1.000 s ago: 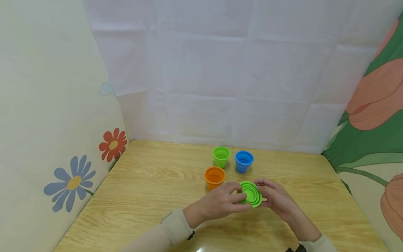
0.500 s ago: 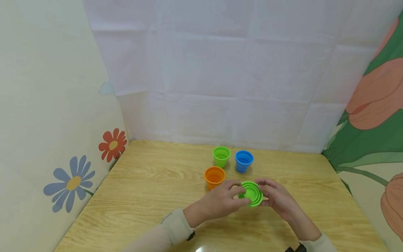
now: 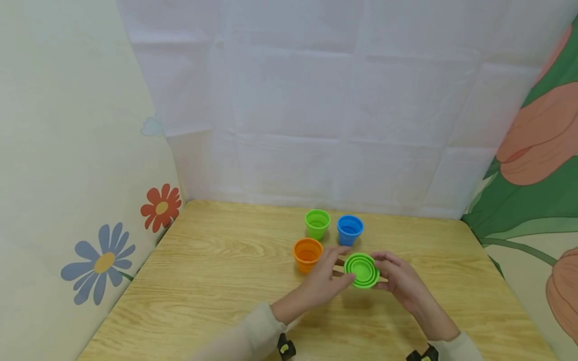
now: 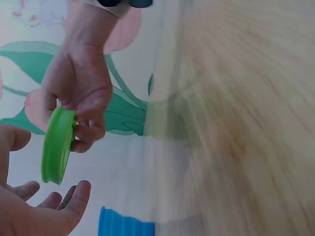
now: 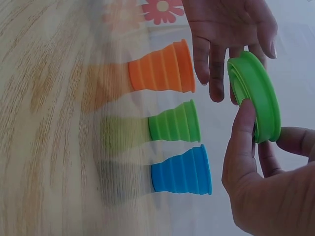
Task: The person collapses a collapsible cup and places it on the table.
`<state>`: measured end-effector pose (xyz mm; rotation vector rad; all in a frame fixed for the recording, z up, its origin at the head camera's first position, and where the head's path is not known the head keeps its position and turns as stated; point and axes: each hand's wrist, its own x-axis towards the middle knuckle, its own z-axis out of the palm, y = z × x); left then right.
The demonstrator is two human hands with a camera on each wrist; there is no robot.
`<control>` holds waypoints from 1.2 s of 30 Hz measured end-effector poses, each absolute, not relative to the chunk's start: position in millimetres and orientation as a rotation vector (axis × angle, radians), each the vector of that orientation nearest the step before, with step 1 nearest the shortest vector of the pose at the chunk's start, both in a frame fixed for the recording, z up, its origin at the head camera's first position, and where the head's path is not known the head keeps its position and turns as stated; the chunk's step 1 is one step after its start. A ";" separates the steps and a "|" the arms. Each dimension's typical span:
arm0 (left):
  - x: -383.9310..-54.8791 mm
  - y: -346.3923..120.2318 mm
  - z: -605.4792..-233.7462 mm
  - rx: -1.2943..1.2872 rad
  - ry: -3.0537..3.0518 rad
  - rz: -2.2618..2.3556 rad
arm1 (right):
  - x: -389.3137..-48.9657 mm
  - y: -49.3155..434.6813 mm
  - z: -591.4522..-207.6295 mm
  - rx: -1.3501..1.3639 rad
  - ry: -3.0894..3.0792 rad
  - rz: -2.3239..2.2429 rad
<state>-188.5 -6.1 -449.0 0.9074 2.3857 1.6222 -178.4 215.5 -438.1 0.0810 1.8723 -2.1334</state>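
A green collapsible cup (image 3: 362, 271), folded flat into rings, is held above the wooden table. My right hand (image 3: 404, 282) pinches it by its right edge, between thumb and fingers. On the other side my left hand (image 3: 321, 282) is spread with loosely extended fingers. A gap shows between this left hand (image 4: 37, 209) and the folded cup (image 4: 58, 145) in the left wrist view. Behind them stand three expanded cups: orange (image 3: 308, 255), green (image 3: 317, 224) and blue (image 3: 349, 230). The orange one is nearest to my left hand.
The wooden table (image 3: 217, 260) reaches back to a white cloth backdrop (image 3: 289, 100). A flower-printed panel (image 3: 90, 165) borders the left, and another panel with large tulips (image 3: 533, 150) borders the right.
My left hand has loosened from the folded cup and spread its fingers. The folded cup has shifted slightly right and farther away, still in my right hand. The three standing cups have stayed put.
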 end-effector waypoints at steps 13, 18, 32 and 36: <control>-200.3 15.0 -454.2 0.398 1.839 2.012 | -182.8 221.4 -447.4 0.057 1.880 -2.193; -207.1 20.1 -461.1 0.313 1.774 2.082 | -186.9 223.4 -450.2 0.089 1.871 -2.219; -217.8 26.6 -475.7 0.263 1.778 2.099 | -199.6 225.9 -462.6 0.186 1.963 -2.103; -220.5 28.2 -481.0 0.245 1.795 2.078 | -202.1 226.2 -466.6 0.208 1.997 -2.058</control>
